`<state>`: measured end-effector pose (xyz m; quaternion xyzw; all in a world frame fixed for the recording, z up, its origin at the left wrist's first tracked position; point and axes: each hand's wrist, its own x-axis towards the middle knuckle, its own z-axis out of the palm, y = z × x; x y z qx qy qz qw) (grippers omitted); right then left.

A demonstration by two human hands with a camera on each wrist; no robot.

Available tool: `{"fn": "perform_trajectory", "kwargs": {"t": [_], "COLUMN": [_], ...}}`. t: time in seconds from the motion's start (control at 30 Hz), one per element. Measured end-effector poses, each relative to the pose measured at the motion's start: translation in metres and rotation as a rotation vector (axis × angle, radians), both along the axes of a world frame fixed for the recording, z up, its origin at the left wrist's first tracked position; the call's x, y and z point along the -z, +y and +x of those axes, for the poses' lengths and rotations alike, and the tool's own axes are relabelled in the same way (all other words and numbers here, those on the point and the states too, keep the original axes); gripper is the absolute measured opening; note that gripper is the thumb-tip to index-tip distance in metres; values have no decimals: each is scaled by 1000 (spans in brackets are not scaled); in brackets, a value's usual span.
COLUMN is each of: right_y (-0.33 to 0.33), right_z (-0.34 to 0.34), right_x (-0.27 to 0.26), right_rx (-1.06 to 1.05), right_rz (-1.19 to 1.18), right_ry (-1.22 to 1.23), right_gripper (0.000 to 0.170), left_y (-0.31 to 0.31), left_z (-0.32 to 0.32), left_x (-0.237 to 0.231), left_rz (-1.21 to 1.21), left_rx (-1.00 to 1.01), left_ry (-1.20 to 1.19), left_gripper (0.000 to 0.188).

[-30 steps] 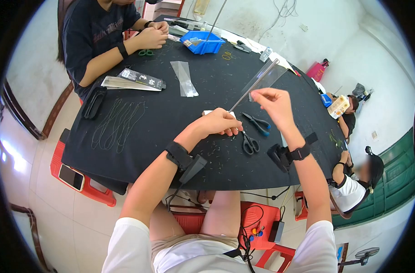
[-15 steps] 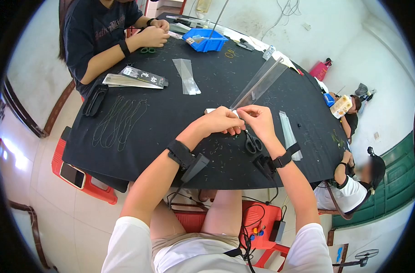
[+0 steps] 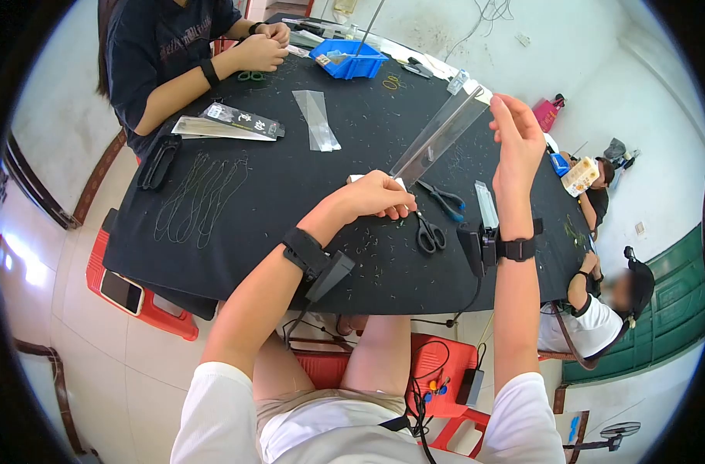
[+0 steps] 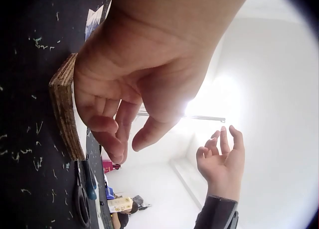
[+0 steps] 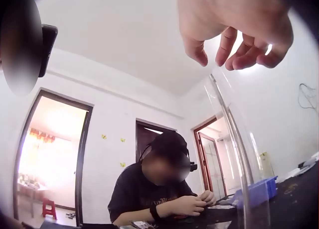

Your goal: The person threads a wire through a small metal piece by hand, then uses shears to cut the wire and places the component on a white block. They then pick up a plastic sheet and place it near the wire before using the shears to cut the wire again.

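Note:
A thin metal rod [image 5: 235, 134] rises inside a clear plastic sleeve [image 3: 438, 138], whose lower end lies by my left hand [image 3: 372, 197]. That hand rests on a block of brown layers [image 4: 65, 109] with a white top. In the left wrist view its fingers bend loosely, with a gap between thumb and fingers and no object seen gripped. My right hand [image 3: 516, 143] is raised beside the rod's upper end, fingers loosely bent; in the right wrist view they hang above the rod's tip without touching it. Scissors [image 3: 427, 236] and blue-handled pliers [image 3: 444, 201] lie near the block.
On the black table [image 3: 290, 209] are a blue bin [image 3: 352, 62], flat clear sleeves [image 3: 315, 120], an open packet [image 3: 229, 127], looped cords [image 3: 198, 197] and more sleeves [image 3: 485, 205] at the right. One person works at the back left; others sit at the right.
The right hand went down beside the left hand, then rose away up and to the right. The clear sleeve, higher on the rod earlier, now reaches its lower part. The left hand stayed nearly still.

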<state>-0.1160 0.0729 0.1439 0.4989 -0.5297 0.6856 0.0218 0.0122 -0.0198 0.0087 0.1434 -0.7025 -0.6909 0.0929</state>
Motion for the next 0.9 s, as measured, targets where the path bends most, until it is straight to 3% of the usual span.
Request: {"fn": "perform_trajectory", "kwargs": {"t": [0.3,0.9], "right_y": [-12,-24], "right_z": [0,-4], "right_x": [-2,-13], "right_rx": [21,116], "right_rz": [99,2], "right_ry": [-97,25], "right_gripper": [15,15], "left_y": [1,1], "left_z": [2,1], "left_x": [-3,-1], "left_rz": [-25,-4], "left_rx": [10,10], "left_ry": [38,17], "left_gripper": [24,24]}}
